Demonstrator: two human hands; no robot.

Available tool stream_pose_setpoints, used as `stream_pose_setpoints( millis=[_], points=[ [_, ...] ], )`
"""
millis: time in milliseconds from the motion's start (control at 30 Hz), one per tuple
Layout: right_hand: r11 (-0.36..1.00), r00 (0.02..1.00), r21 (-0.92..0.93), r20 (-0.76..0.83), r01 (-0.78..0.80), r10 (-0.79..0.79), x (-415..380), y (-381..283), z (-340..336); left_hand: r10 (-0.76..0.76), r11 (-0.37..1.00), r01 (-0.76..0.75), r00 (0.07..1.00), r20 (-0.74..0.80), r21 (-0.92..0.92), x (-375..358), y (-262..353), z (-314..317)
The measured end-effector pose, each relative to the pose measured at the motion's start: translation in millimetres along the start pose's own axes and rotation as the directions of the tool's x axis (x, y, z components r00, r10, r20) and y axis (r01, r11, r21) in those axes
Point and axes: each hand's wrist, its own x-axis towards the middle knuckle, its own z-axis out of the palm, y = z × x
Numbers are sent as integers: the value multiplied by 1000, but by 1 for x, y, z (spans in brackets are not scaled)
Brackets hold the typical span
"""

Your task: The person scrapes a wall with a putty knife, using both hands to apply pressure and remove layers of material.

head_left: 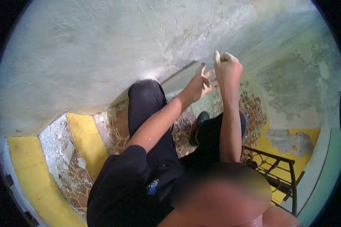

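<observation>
My left hand (200,86) reaches up close to the wall (113,53), its fingers spread apart. A small brownish patch shows among those fingers. Just right of it, my right hand (229,70) is raised with the fingers curled in and one digit pointing up. A thin, pale flat edge (202,61) shows between the two hands, against the lower wall. What the right hand grips, if anything, I cannot make out. Pale flecks dot both forearms. The wall is grey-white, with rough, uneven plaster.
My bent knee (146,92) is up against the wall. Below is a brown patterned floor (119,123) with white splatter and yellow bands (87,132). At right stand a black metal frame (278,160) and a patchy wall (295,89) with peeled paint. A dark shoe (202,118) is on the floor.
</observation>
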Motion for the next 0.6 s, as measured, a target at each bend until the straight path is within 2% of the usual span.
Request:
stream_pose_setpoints(
  millis=[67, 100, 167, 200, 233, 267, 300, 333, 367, 400, 467, 500, 533, 567, 600],
  points=[
    [991, 971, -109, -219, 75, -97, -7, -1, 3, 102, 934, -78, 993, -50, 349, -11, -6, 24],
    [991, 973, -118, -214, 61, -85, -5, 7, 4, 33, 960, -1, 993, -112, 279, -13, -5, 26],
    [993, 993, -27, -29, -118, 117, 5, 13, 6, 42, 960, -8, 992, -115, 281, -10, -12, 13],
    [992, 992, -23, -33, -121, 120, -2, 18, 6, 66, 953, -30, 992, -112, 300, -9, -11, 6],
    [999, 994, 9, -99, -53, 54, -9, 10, 1, 125, 919, -71, 985, -116, 388, -15, -12, 28],
    [999, 987, 31, -162, 18, -13, -10, 4, -2, 136, 914, -85, 985, -103, 396, 0, 0, 5],
    [999, 987, 31, -158, 17, -12, -4, 9, 7, -57, 994, 45, 992, 115, 99, 14, 9, -31],
    [998, 980, 61, -193, -30, 41, 1, 19, 20, -174, 951, 252, 915, 365, -177, 18, 7, -57],
    [993, 969, 87, -225, -82, 100, -4, 22, 21, -45, 985, 46, 999, -6, 169, 4, -3, -23],
    [993, 969, 79, -223, -88, 104, -12, 27, 16, -51, 986, 52, 999, -8, 161, -4, -10, -8],
    [971, 978, 191, -121, -147, 172, -19, 6, 1, 61, 955, -10, 985, -164, 297, -13, -7, 17],
    [973, 980, 201, -136, -115, 144, -12, 5, 6, 117, 934, -93, 992, -50, 346, -18, -7, 31],
    [990, 963, 137, -261, -32, 67, -13, 6, 12, 126, 932, -105, 991, -39, 347, -13, 0, 31],
    [998, 928, 61, -371, 21, 3, -19, 11, 14, 91, 941, -79, 996, -22, 329, -13, 2, 27],
    [999, 930, 54, -367, 7, 14, -24, 17, 11, 51, 950, -47, 999, -6, 307, -14, -1, 24]
  ],
)
